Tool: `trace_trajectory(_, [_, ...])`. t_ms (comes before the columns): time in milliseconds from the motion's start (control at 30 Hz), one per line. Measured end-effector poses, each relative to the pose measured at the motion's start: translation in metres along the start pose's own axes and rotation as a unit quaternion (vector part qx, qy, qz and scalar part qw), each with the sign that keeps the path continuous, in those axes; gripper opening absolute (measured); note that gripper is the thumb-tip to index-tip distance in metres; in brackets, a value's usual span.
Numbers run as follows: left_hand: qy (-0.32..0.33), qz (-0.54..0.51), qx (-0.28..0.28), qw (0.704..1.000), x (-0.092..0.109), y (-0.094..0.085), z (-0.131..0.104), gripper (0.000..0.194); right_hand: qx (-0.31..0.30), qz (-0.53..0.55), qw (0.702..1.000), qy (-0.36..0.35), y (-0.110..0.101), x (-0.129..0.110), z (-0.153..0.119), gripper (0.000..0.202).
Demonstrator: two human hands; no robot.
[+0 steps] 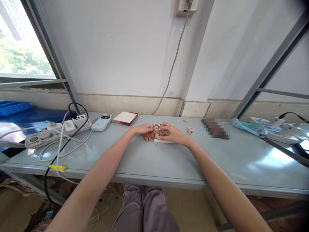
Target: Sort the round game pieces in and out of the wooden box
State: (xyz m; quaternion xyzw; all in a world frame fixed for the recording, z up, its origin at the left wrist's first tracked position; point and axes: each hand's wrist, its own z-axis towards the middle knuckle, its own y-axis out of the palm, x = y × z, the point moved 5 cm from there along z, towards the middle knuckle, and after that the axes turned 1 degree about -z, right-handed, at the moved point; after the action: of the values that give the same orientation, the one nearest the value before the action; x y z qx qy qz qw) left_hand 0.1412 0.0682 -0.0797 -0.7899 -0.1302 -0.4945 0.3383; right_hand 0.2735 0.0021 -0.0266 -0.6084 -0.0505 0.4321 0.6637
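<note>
A white box (165, 141) on the table holds several round wooden xiangqi pieces (156, 125) with dark characters. My left hand (145, 130) rests at the box's left side, fingers curled inward; whether anything is inside them is hidden. Over the box reaches my right hand (172, 132), thumb and fingers closed around a xiangqi piece (158, 135) at the front left of the box. Part of the box and its contents is covered by this hand. Loose xiangqi pieces (191, 132) lie to the right, and another single piece (186, 120) sits farther back.
A flat square lid (125, 118) with dark red sides lies back left. Beside it are a light blue power bank (101, 123) and a power strip (58, 131) with tangled cables. A pixelated dark object (215, 128) and a plastic bag (248, 127) lie right. The wall bounds the table's back.
</note>
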Motion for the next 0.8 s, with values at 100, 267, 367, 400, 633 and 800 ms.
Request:
trace_trajectory(100, [-0.001, -0.003, 0.001, 1.000, -0.001, -0.001, 0.000, 0.031, -0.004, -0.012, 1.000, 0.001, 0.001, 0.003, -0.001, 0.025])
trace_trajectory(267, [-0.009, -0.004, 0.003, 1.000, -0.001, -0.001, 0.000, 0.030, -0.006, -0.021, 1.000, 0.003, 0.001, 0.004, -0.001, 0.026])
trace_trajectory(367, [-0.016, -0.003, 0.003, 1.000, 0.000, 0.000, -0.002, 0.028, 0.005, -0.038, 0.999, 0.011, -0.002, 0.005, 0.000, 0.025])
trace_trajectory(400, [-0.019, -0.002, 0.002, 1.000, 0.001, 0.000, -0.003, 0.027, 0.010, -0.046, 0.999, 0.015, -0.004, 0.006, 0.000, 0.026])
trace_trajectory(633, [-0.031, 0.000, -0.004, 1.000, 0.006, 0.001, -0.009, 0.022, -0.007, -0.053, 0.998, 0.031, -0.006, 0.009, -0.001, 0.030])
trace_trajectory(800, [-0.038, -0.009, -0.016, 0.999, 0.009, 0.001, -0.014, 0.021, -0.016, -0.064, 0.997, 0.027, -0.004, 0.010, -0.001, 0.029])
